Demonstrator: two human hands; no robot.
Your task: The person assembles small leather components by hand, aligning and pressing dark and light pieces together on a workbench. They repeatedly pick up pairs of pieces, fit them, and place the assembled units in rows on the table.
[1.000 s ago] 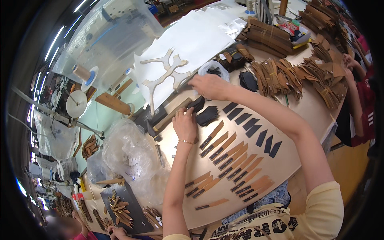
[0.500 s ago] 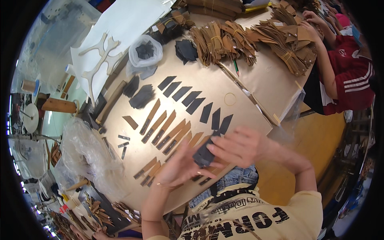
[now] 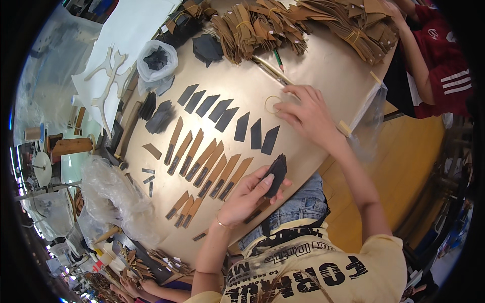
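Observation:
My left hand (image 3: 246, 197) is closed around a stack of black pointed leather pieces (image 3: 275, 177), its thumb pressed on top, above the table's near edge. My right hand (image 3: 308, 113) reaches across the table to a thin yellow rubber band (image 3: 266, 104). Its fingers are apart, with the lower fingertips at the band's right side; the band keeps its round shape on the table. A slanting row of single black leather pieces (image 3: 206, 106) lies left of the band. Below them are brown leather strips (image 3: 201, 160) with dark ends, in two rows.
Bundles of brown leather pieces (image 3: 252, 30) lie at the back, near a green pencil (image 3: 279, 59). A white plastic bag (image 3: 169, 65) holds black pieces, with black stacks (image 3: 160, 117) nearby. Crumpled clear plastic (image 3: 113, 192) is at left. A co-worker in a red sleeve (image 3: 447, 65) stands at right.
My right hand has left the black stack and moved up and away to the rubber band. My left hand keeps the stack, now tilted more upright. The whole view has shifted.

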